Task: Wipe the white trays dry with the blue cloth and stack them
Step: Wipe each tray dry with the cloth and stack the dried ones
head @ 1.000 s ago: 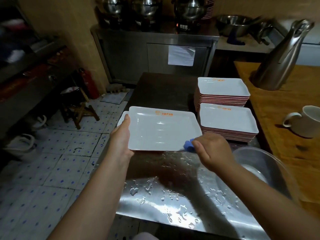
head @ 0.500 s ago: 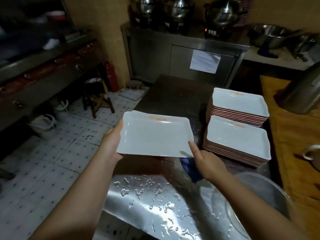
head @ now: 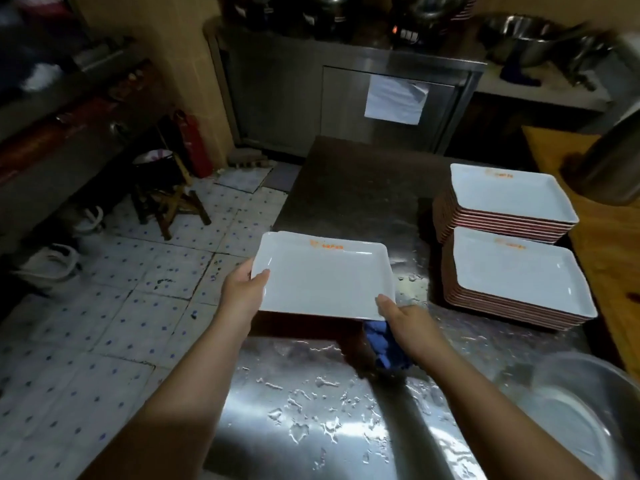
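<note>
I hold a white rectangular tray [head: 322, 277] with an orange logo above the left edge of the wet steel counter [head: 311, 410]. My left hand [head: 242, 294] grips its left rim, thumb on top. My right hand [head: 403, 320] grips the near right corner, thumb on the rim, with the blue cloth [head: 384, 344] bunched in the same hand and hanging below the tray. Two stacks of white trays stand on the counter to the right: a near stack [head: 516, 278] and a far stack [head: 509, 195].
A clear bowl [head: 581, 420] sits at the counter's near right. A steel jug [head: 613, 157] stands on the wooden top [head: 609, 244] at the right. Left of the counter the tiled floor [head: 121, 306] drops away, with a wooden stool [head: 169, 202] and a red extinguisher [head: 194, 143].
The view has swung left. The tray has stayed in both hands and tilted a little toward me. The cloth now hangs lower under my right hand.
</note>
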